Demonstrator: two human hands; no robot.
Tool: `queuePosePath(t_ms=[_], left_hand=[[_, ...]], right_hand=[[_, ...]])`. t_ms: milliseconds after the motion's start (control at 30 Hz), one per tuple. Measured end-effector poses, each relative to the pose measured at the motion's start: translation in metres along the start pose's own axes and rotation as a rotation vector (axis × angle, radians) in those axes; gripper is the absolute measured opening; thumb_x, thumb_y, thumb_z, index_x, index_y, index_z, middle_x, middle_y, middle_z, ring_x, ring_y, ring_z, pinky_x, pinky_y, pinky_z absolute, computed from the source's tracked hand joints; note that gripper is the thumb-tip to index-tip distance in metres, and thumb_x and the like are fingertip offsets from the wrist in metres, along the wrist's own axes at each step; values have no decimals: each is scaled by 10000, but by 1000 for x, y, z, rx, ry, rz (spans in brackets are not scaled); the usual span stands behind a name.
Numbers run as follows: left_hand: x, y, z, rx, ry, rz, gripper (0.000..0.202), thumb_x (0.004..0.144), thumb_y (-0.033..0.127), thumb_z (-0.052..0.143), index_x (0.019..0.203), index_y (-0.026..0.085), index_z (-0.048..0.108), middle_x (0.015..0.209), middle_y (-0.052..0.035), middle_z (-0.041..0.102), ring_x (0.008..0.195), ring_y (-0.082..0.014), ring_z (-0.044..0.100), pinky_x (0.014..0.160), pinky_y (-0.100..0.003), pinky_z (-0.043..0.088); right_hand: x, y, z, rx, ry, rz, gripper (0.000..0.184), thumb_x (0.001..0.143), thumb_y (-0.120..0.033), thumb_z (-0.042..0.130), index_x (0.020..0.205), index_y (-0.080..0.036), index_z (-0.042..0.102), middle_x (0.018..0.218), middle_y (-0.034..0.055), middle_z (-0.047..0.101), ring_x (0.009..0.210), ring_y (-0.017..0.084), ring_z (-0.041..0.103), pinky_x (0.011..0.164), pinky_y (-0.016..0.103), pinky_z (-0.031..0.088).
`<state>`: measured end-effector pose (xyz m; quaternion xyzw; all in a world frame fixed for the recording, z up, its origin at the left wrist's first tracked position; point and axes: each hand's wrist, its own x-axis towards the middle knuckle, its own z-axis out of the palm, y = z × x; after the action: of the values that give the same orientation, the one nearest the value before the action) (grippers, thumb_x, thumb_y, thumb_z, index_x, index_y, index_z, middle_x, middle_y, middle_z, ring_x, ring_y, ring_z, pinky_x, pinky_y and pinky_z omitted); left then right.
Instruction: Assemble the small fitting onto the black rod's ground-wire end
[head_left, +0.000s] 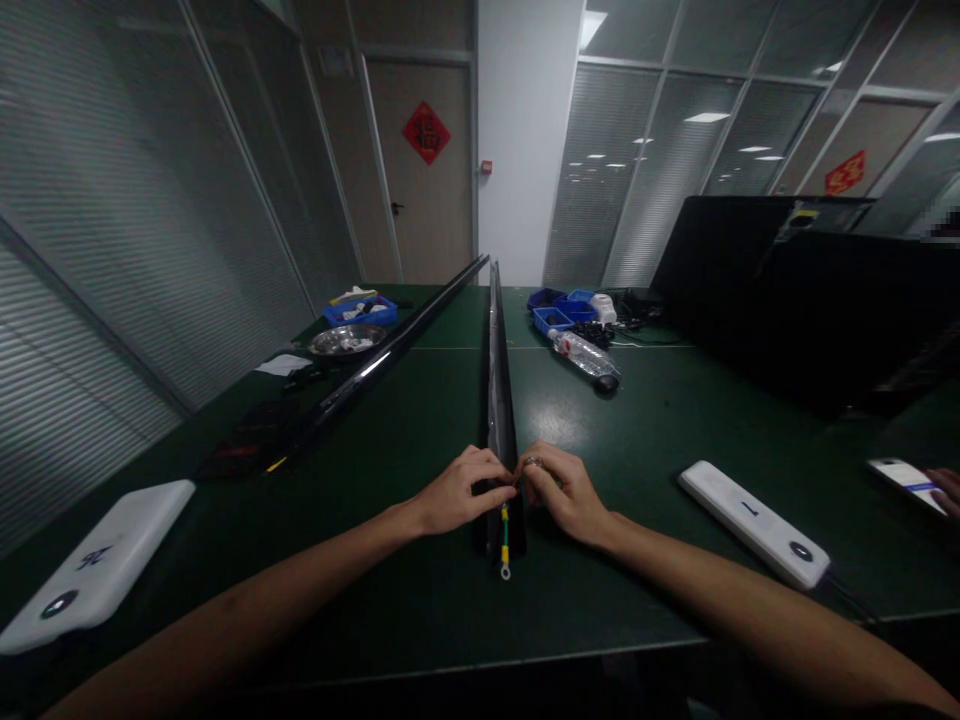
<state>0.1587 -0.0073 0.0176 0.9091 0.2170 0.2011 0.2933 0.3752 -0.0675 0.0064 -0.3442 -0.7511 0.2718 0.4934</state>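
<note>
The left hand (457, 490) and right hand (566, 490) pinch the near end of the long black rail (496, 380) on the bench (420, 610). A yellow-green ground wire (505, 535) trails just below the fingers. Fitting it seems in hand, which calls for fine, steady pressure.

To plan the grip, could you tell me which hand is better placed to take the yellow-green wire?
Probably the left hand: its fingertips meet the wire; the right hand sits beside the rail.
</note>
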Motion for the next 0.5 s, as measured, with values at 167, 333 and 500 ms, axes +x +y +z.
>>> queuePosePath(t_ms=[167,333,500], left_hand=[[-1,-1,1,8,3,-5,191,1016,340,572,1040,218,717,1041,-38,671,1016,-205,579,948,-351,398],[-2,1,1,8,1,-17,181,1010,338,585,1053,218,713,1058,-40,666,1014,-204,577,934,-347,402],[-1,3,-2,-2,-12,-14,169,998,337,603,1036,216,715,1050,-38,663,1012,-206,577,946,-349,397]], right_hand=[[1,-3,0,-50,12,-19,310,1067,-369,452,958,-181,673,805,36,595,666,155,577,667,292,486],[0,1,0,-15,-3,-14,297,1068,-357,451,961,-181,664,820,35,584,657,149,570,649,285,481],[-1,2,0,45,-23,-2,304,1069,-368,447,945,-181,652,817,25,568,602,129,551,598,267,471]])
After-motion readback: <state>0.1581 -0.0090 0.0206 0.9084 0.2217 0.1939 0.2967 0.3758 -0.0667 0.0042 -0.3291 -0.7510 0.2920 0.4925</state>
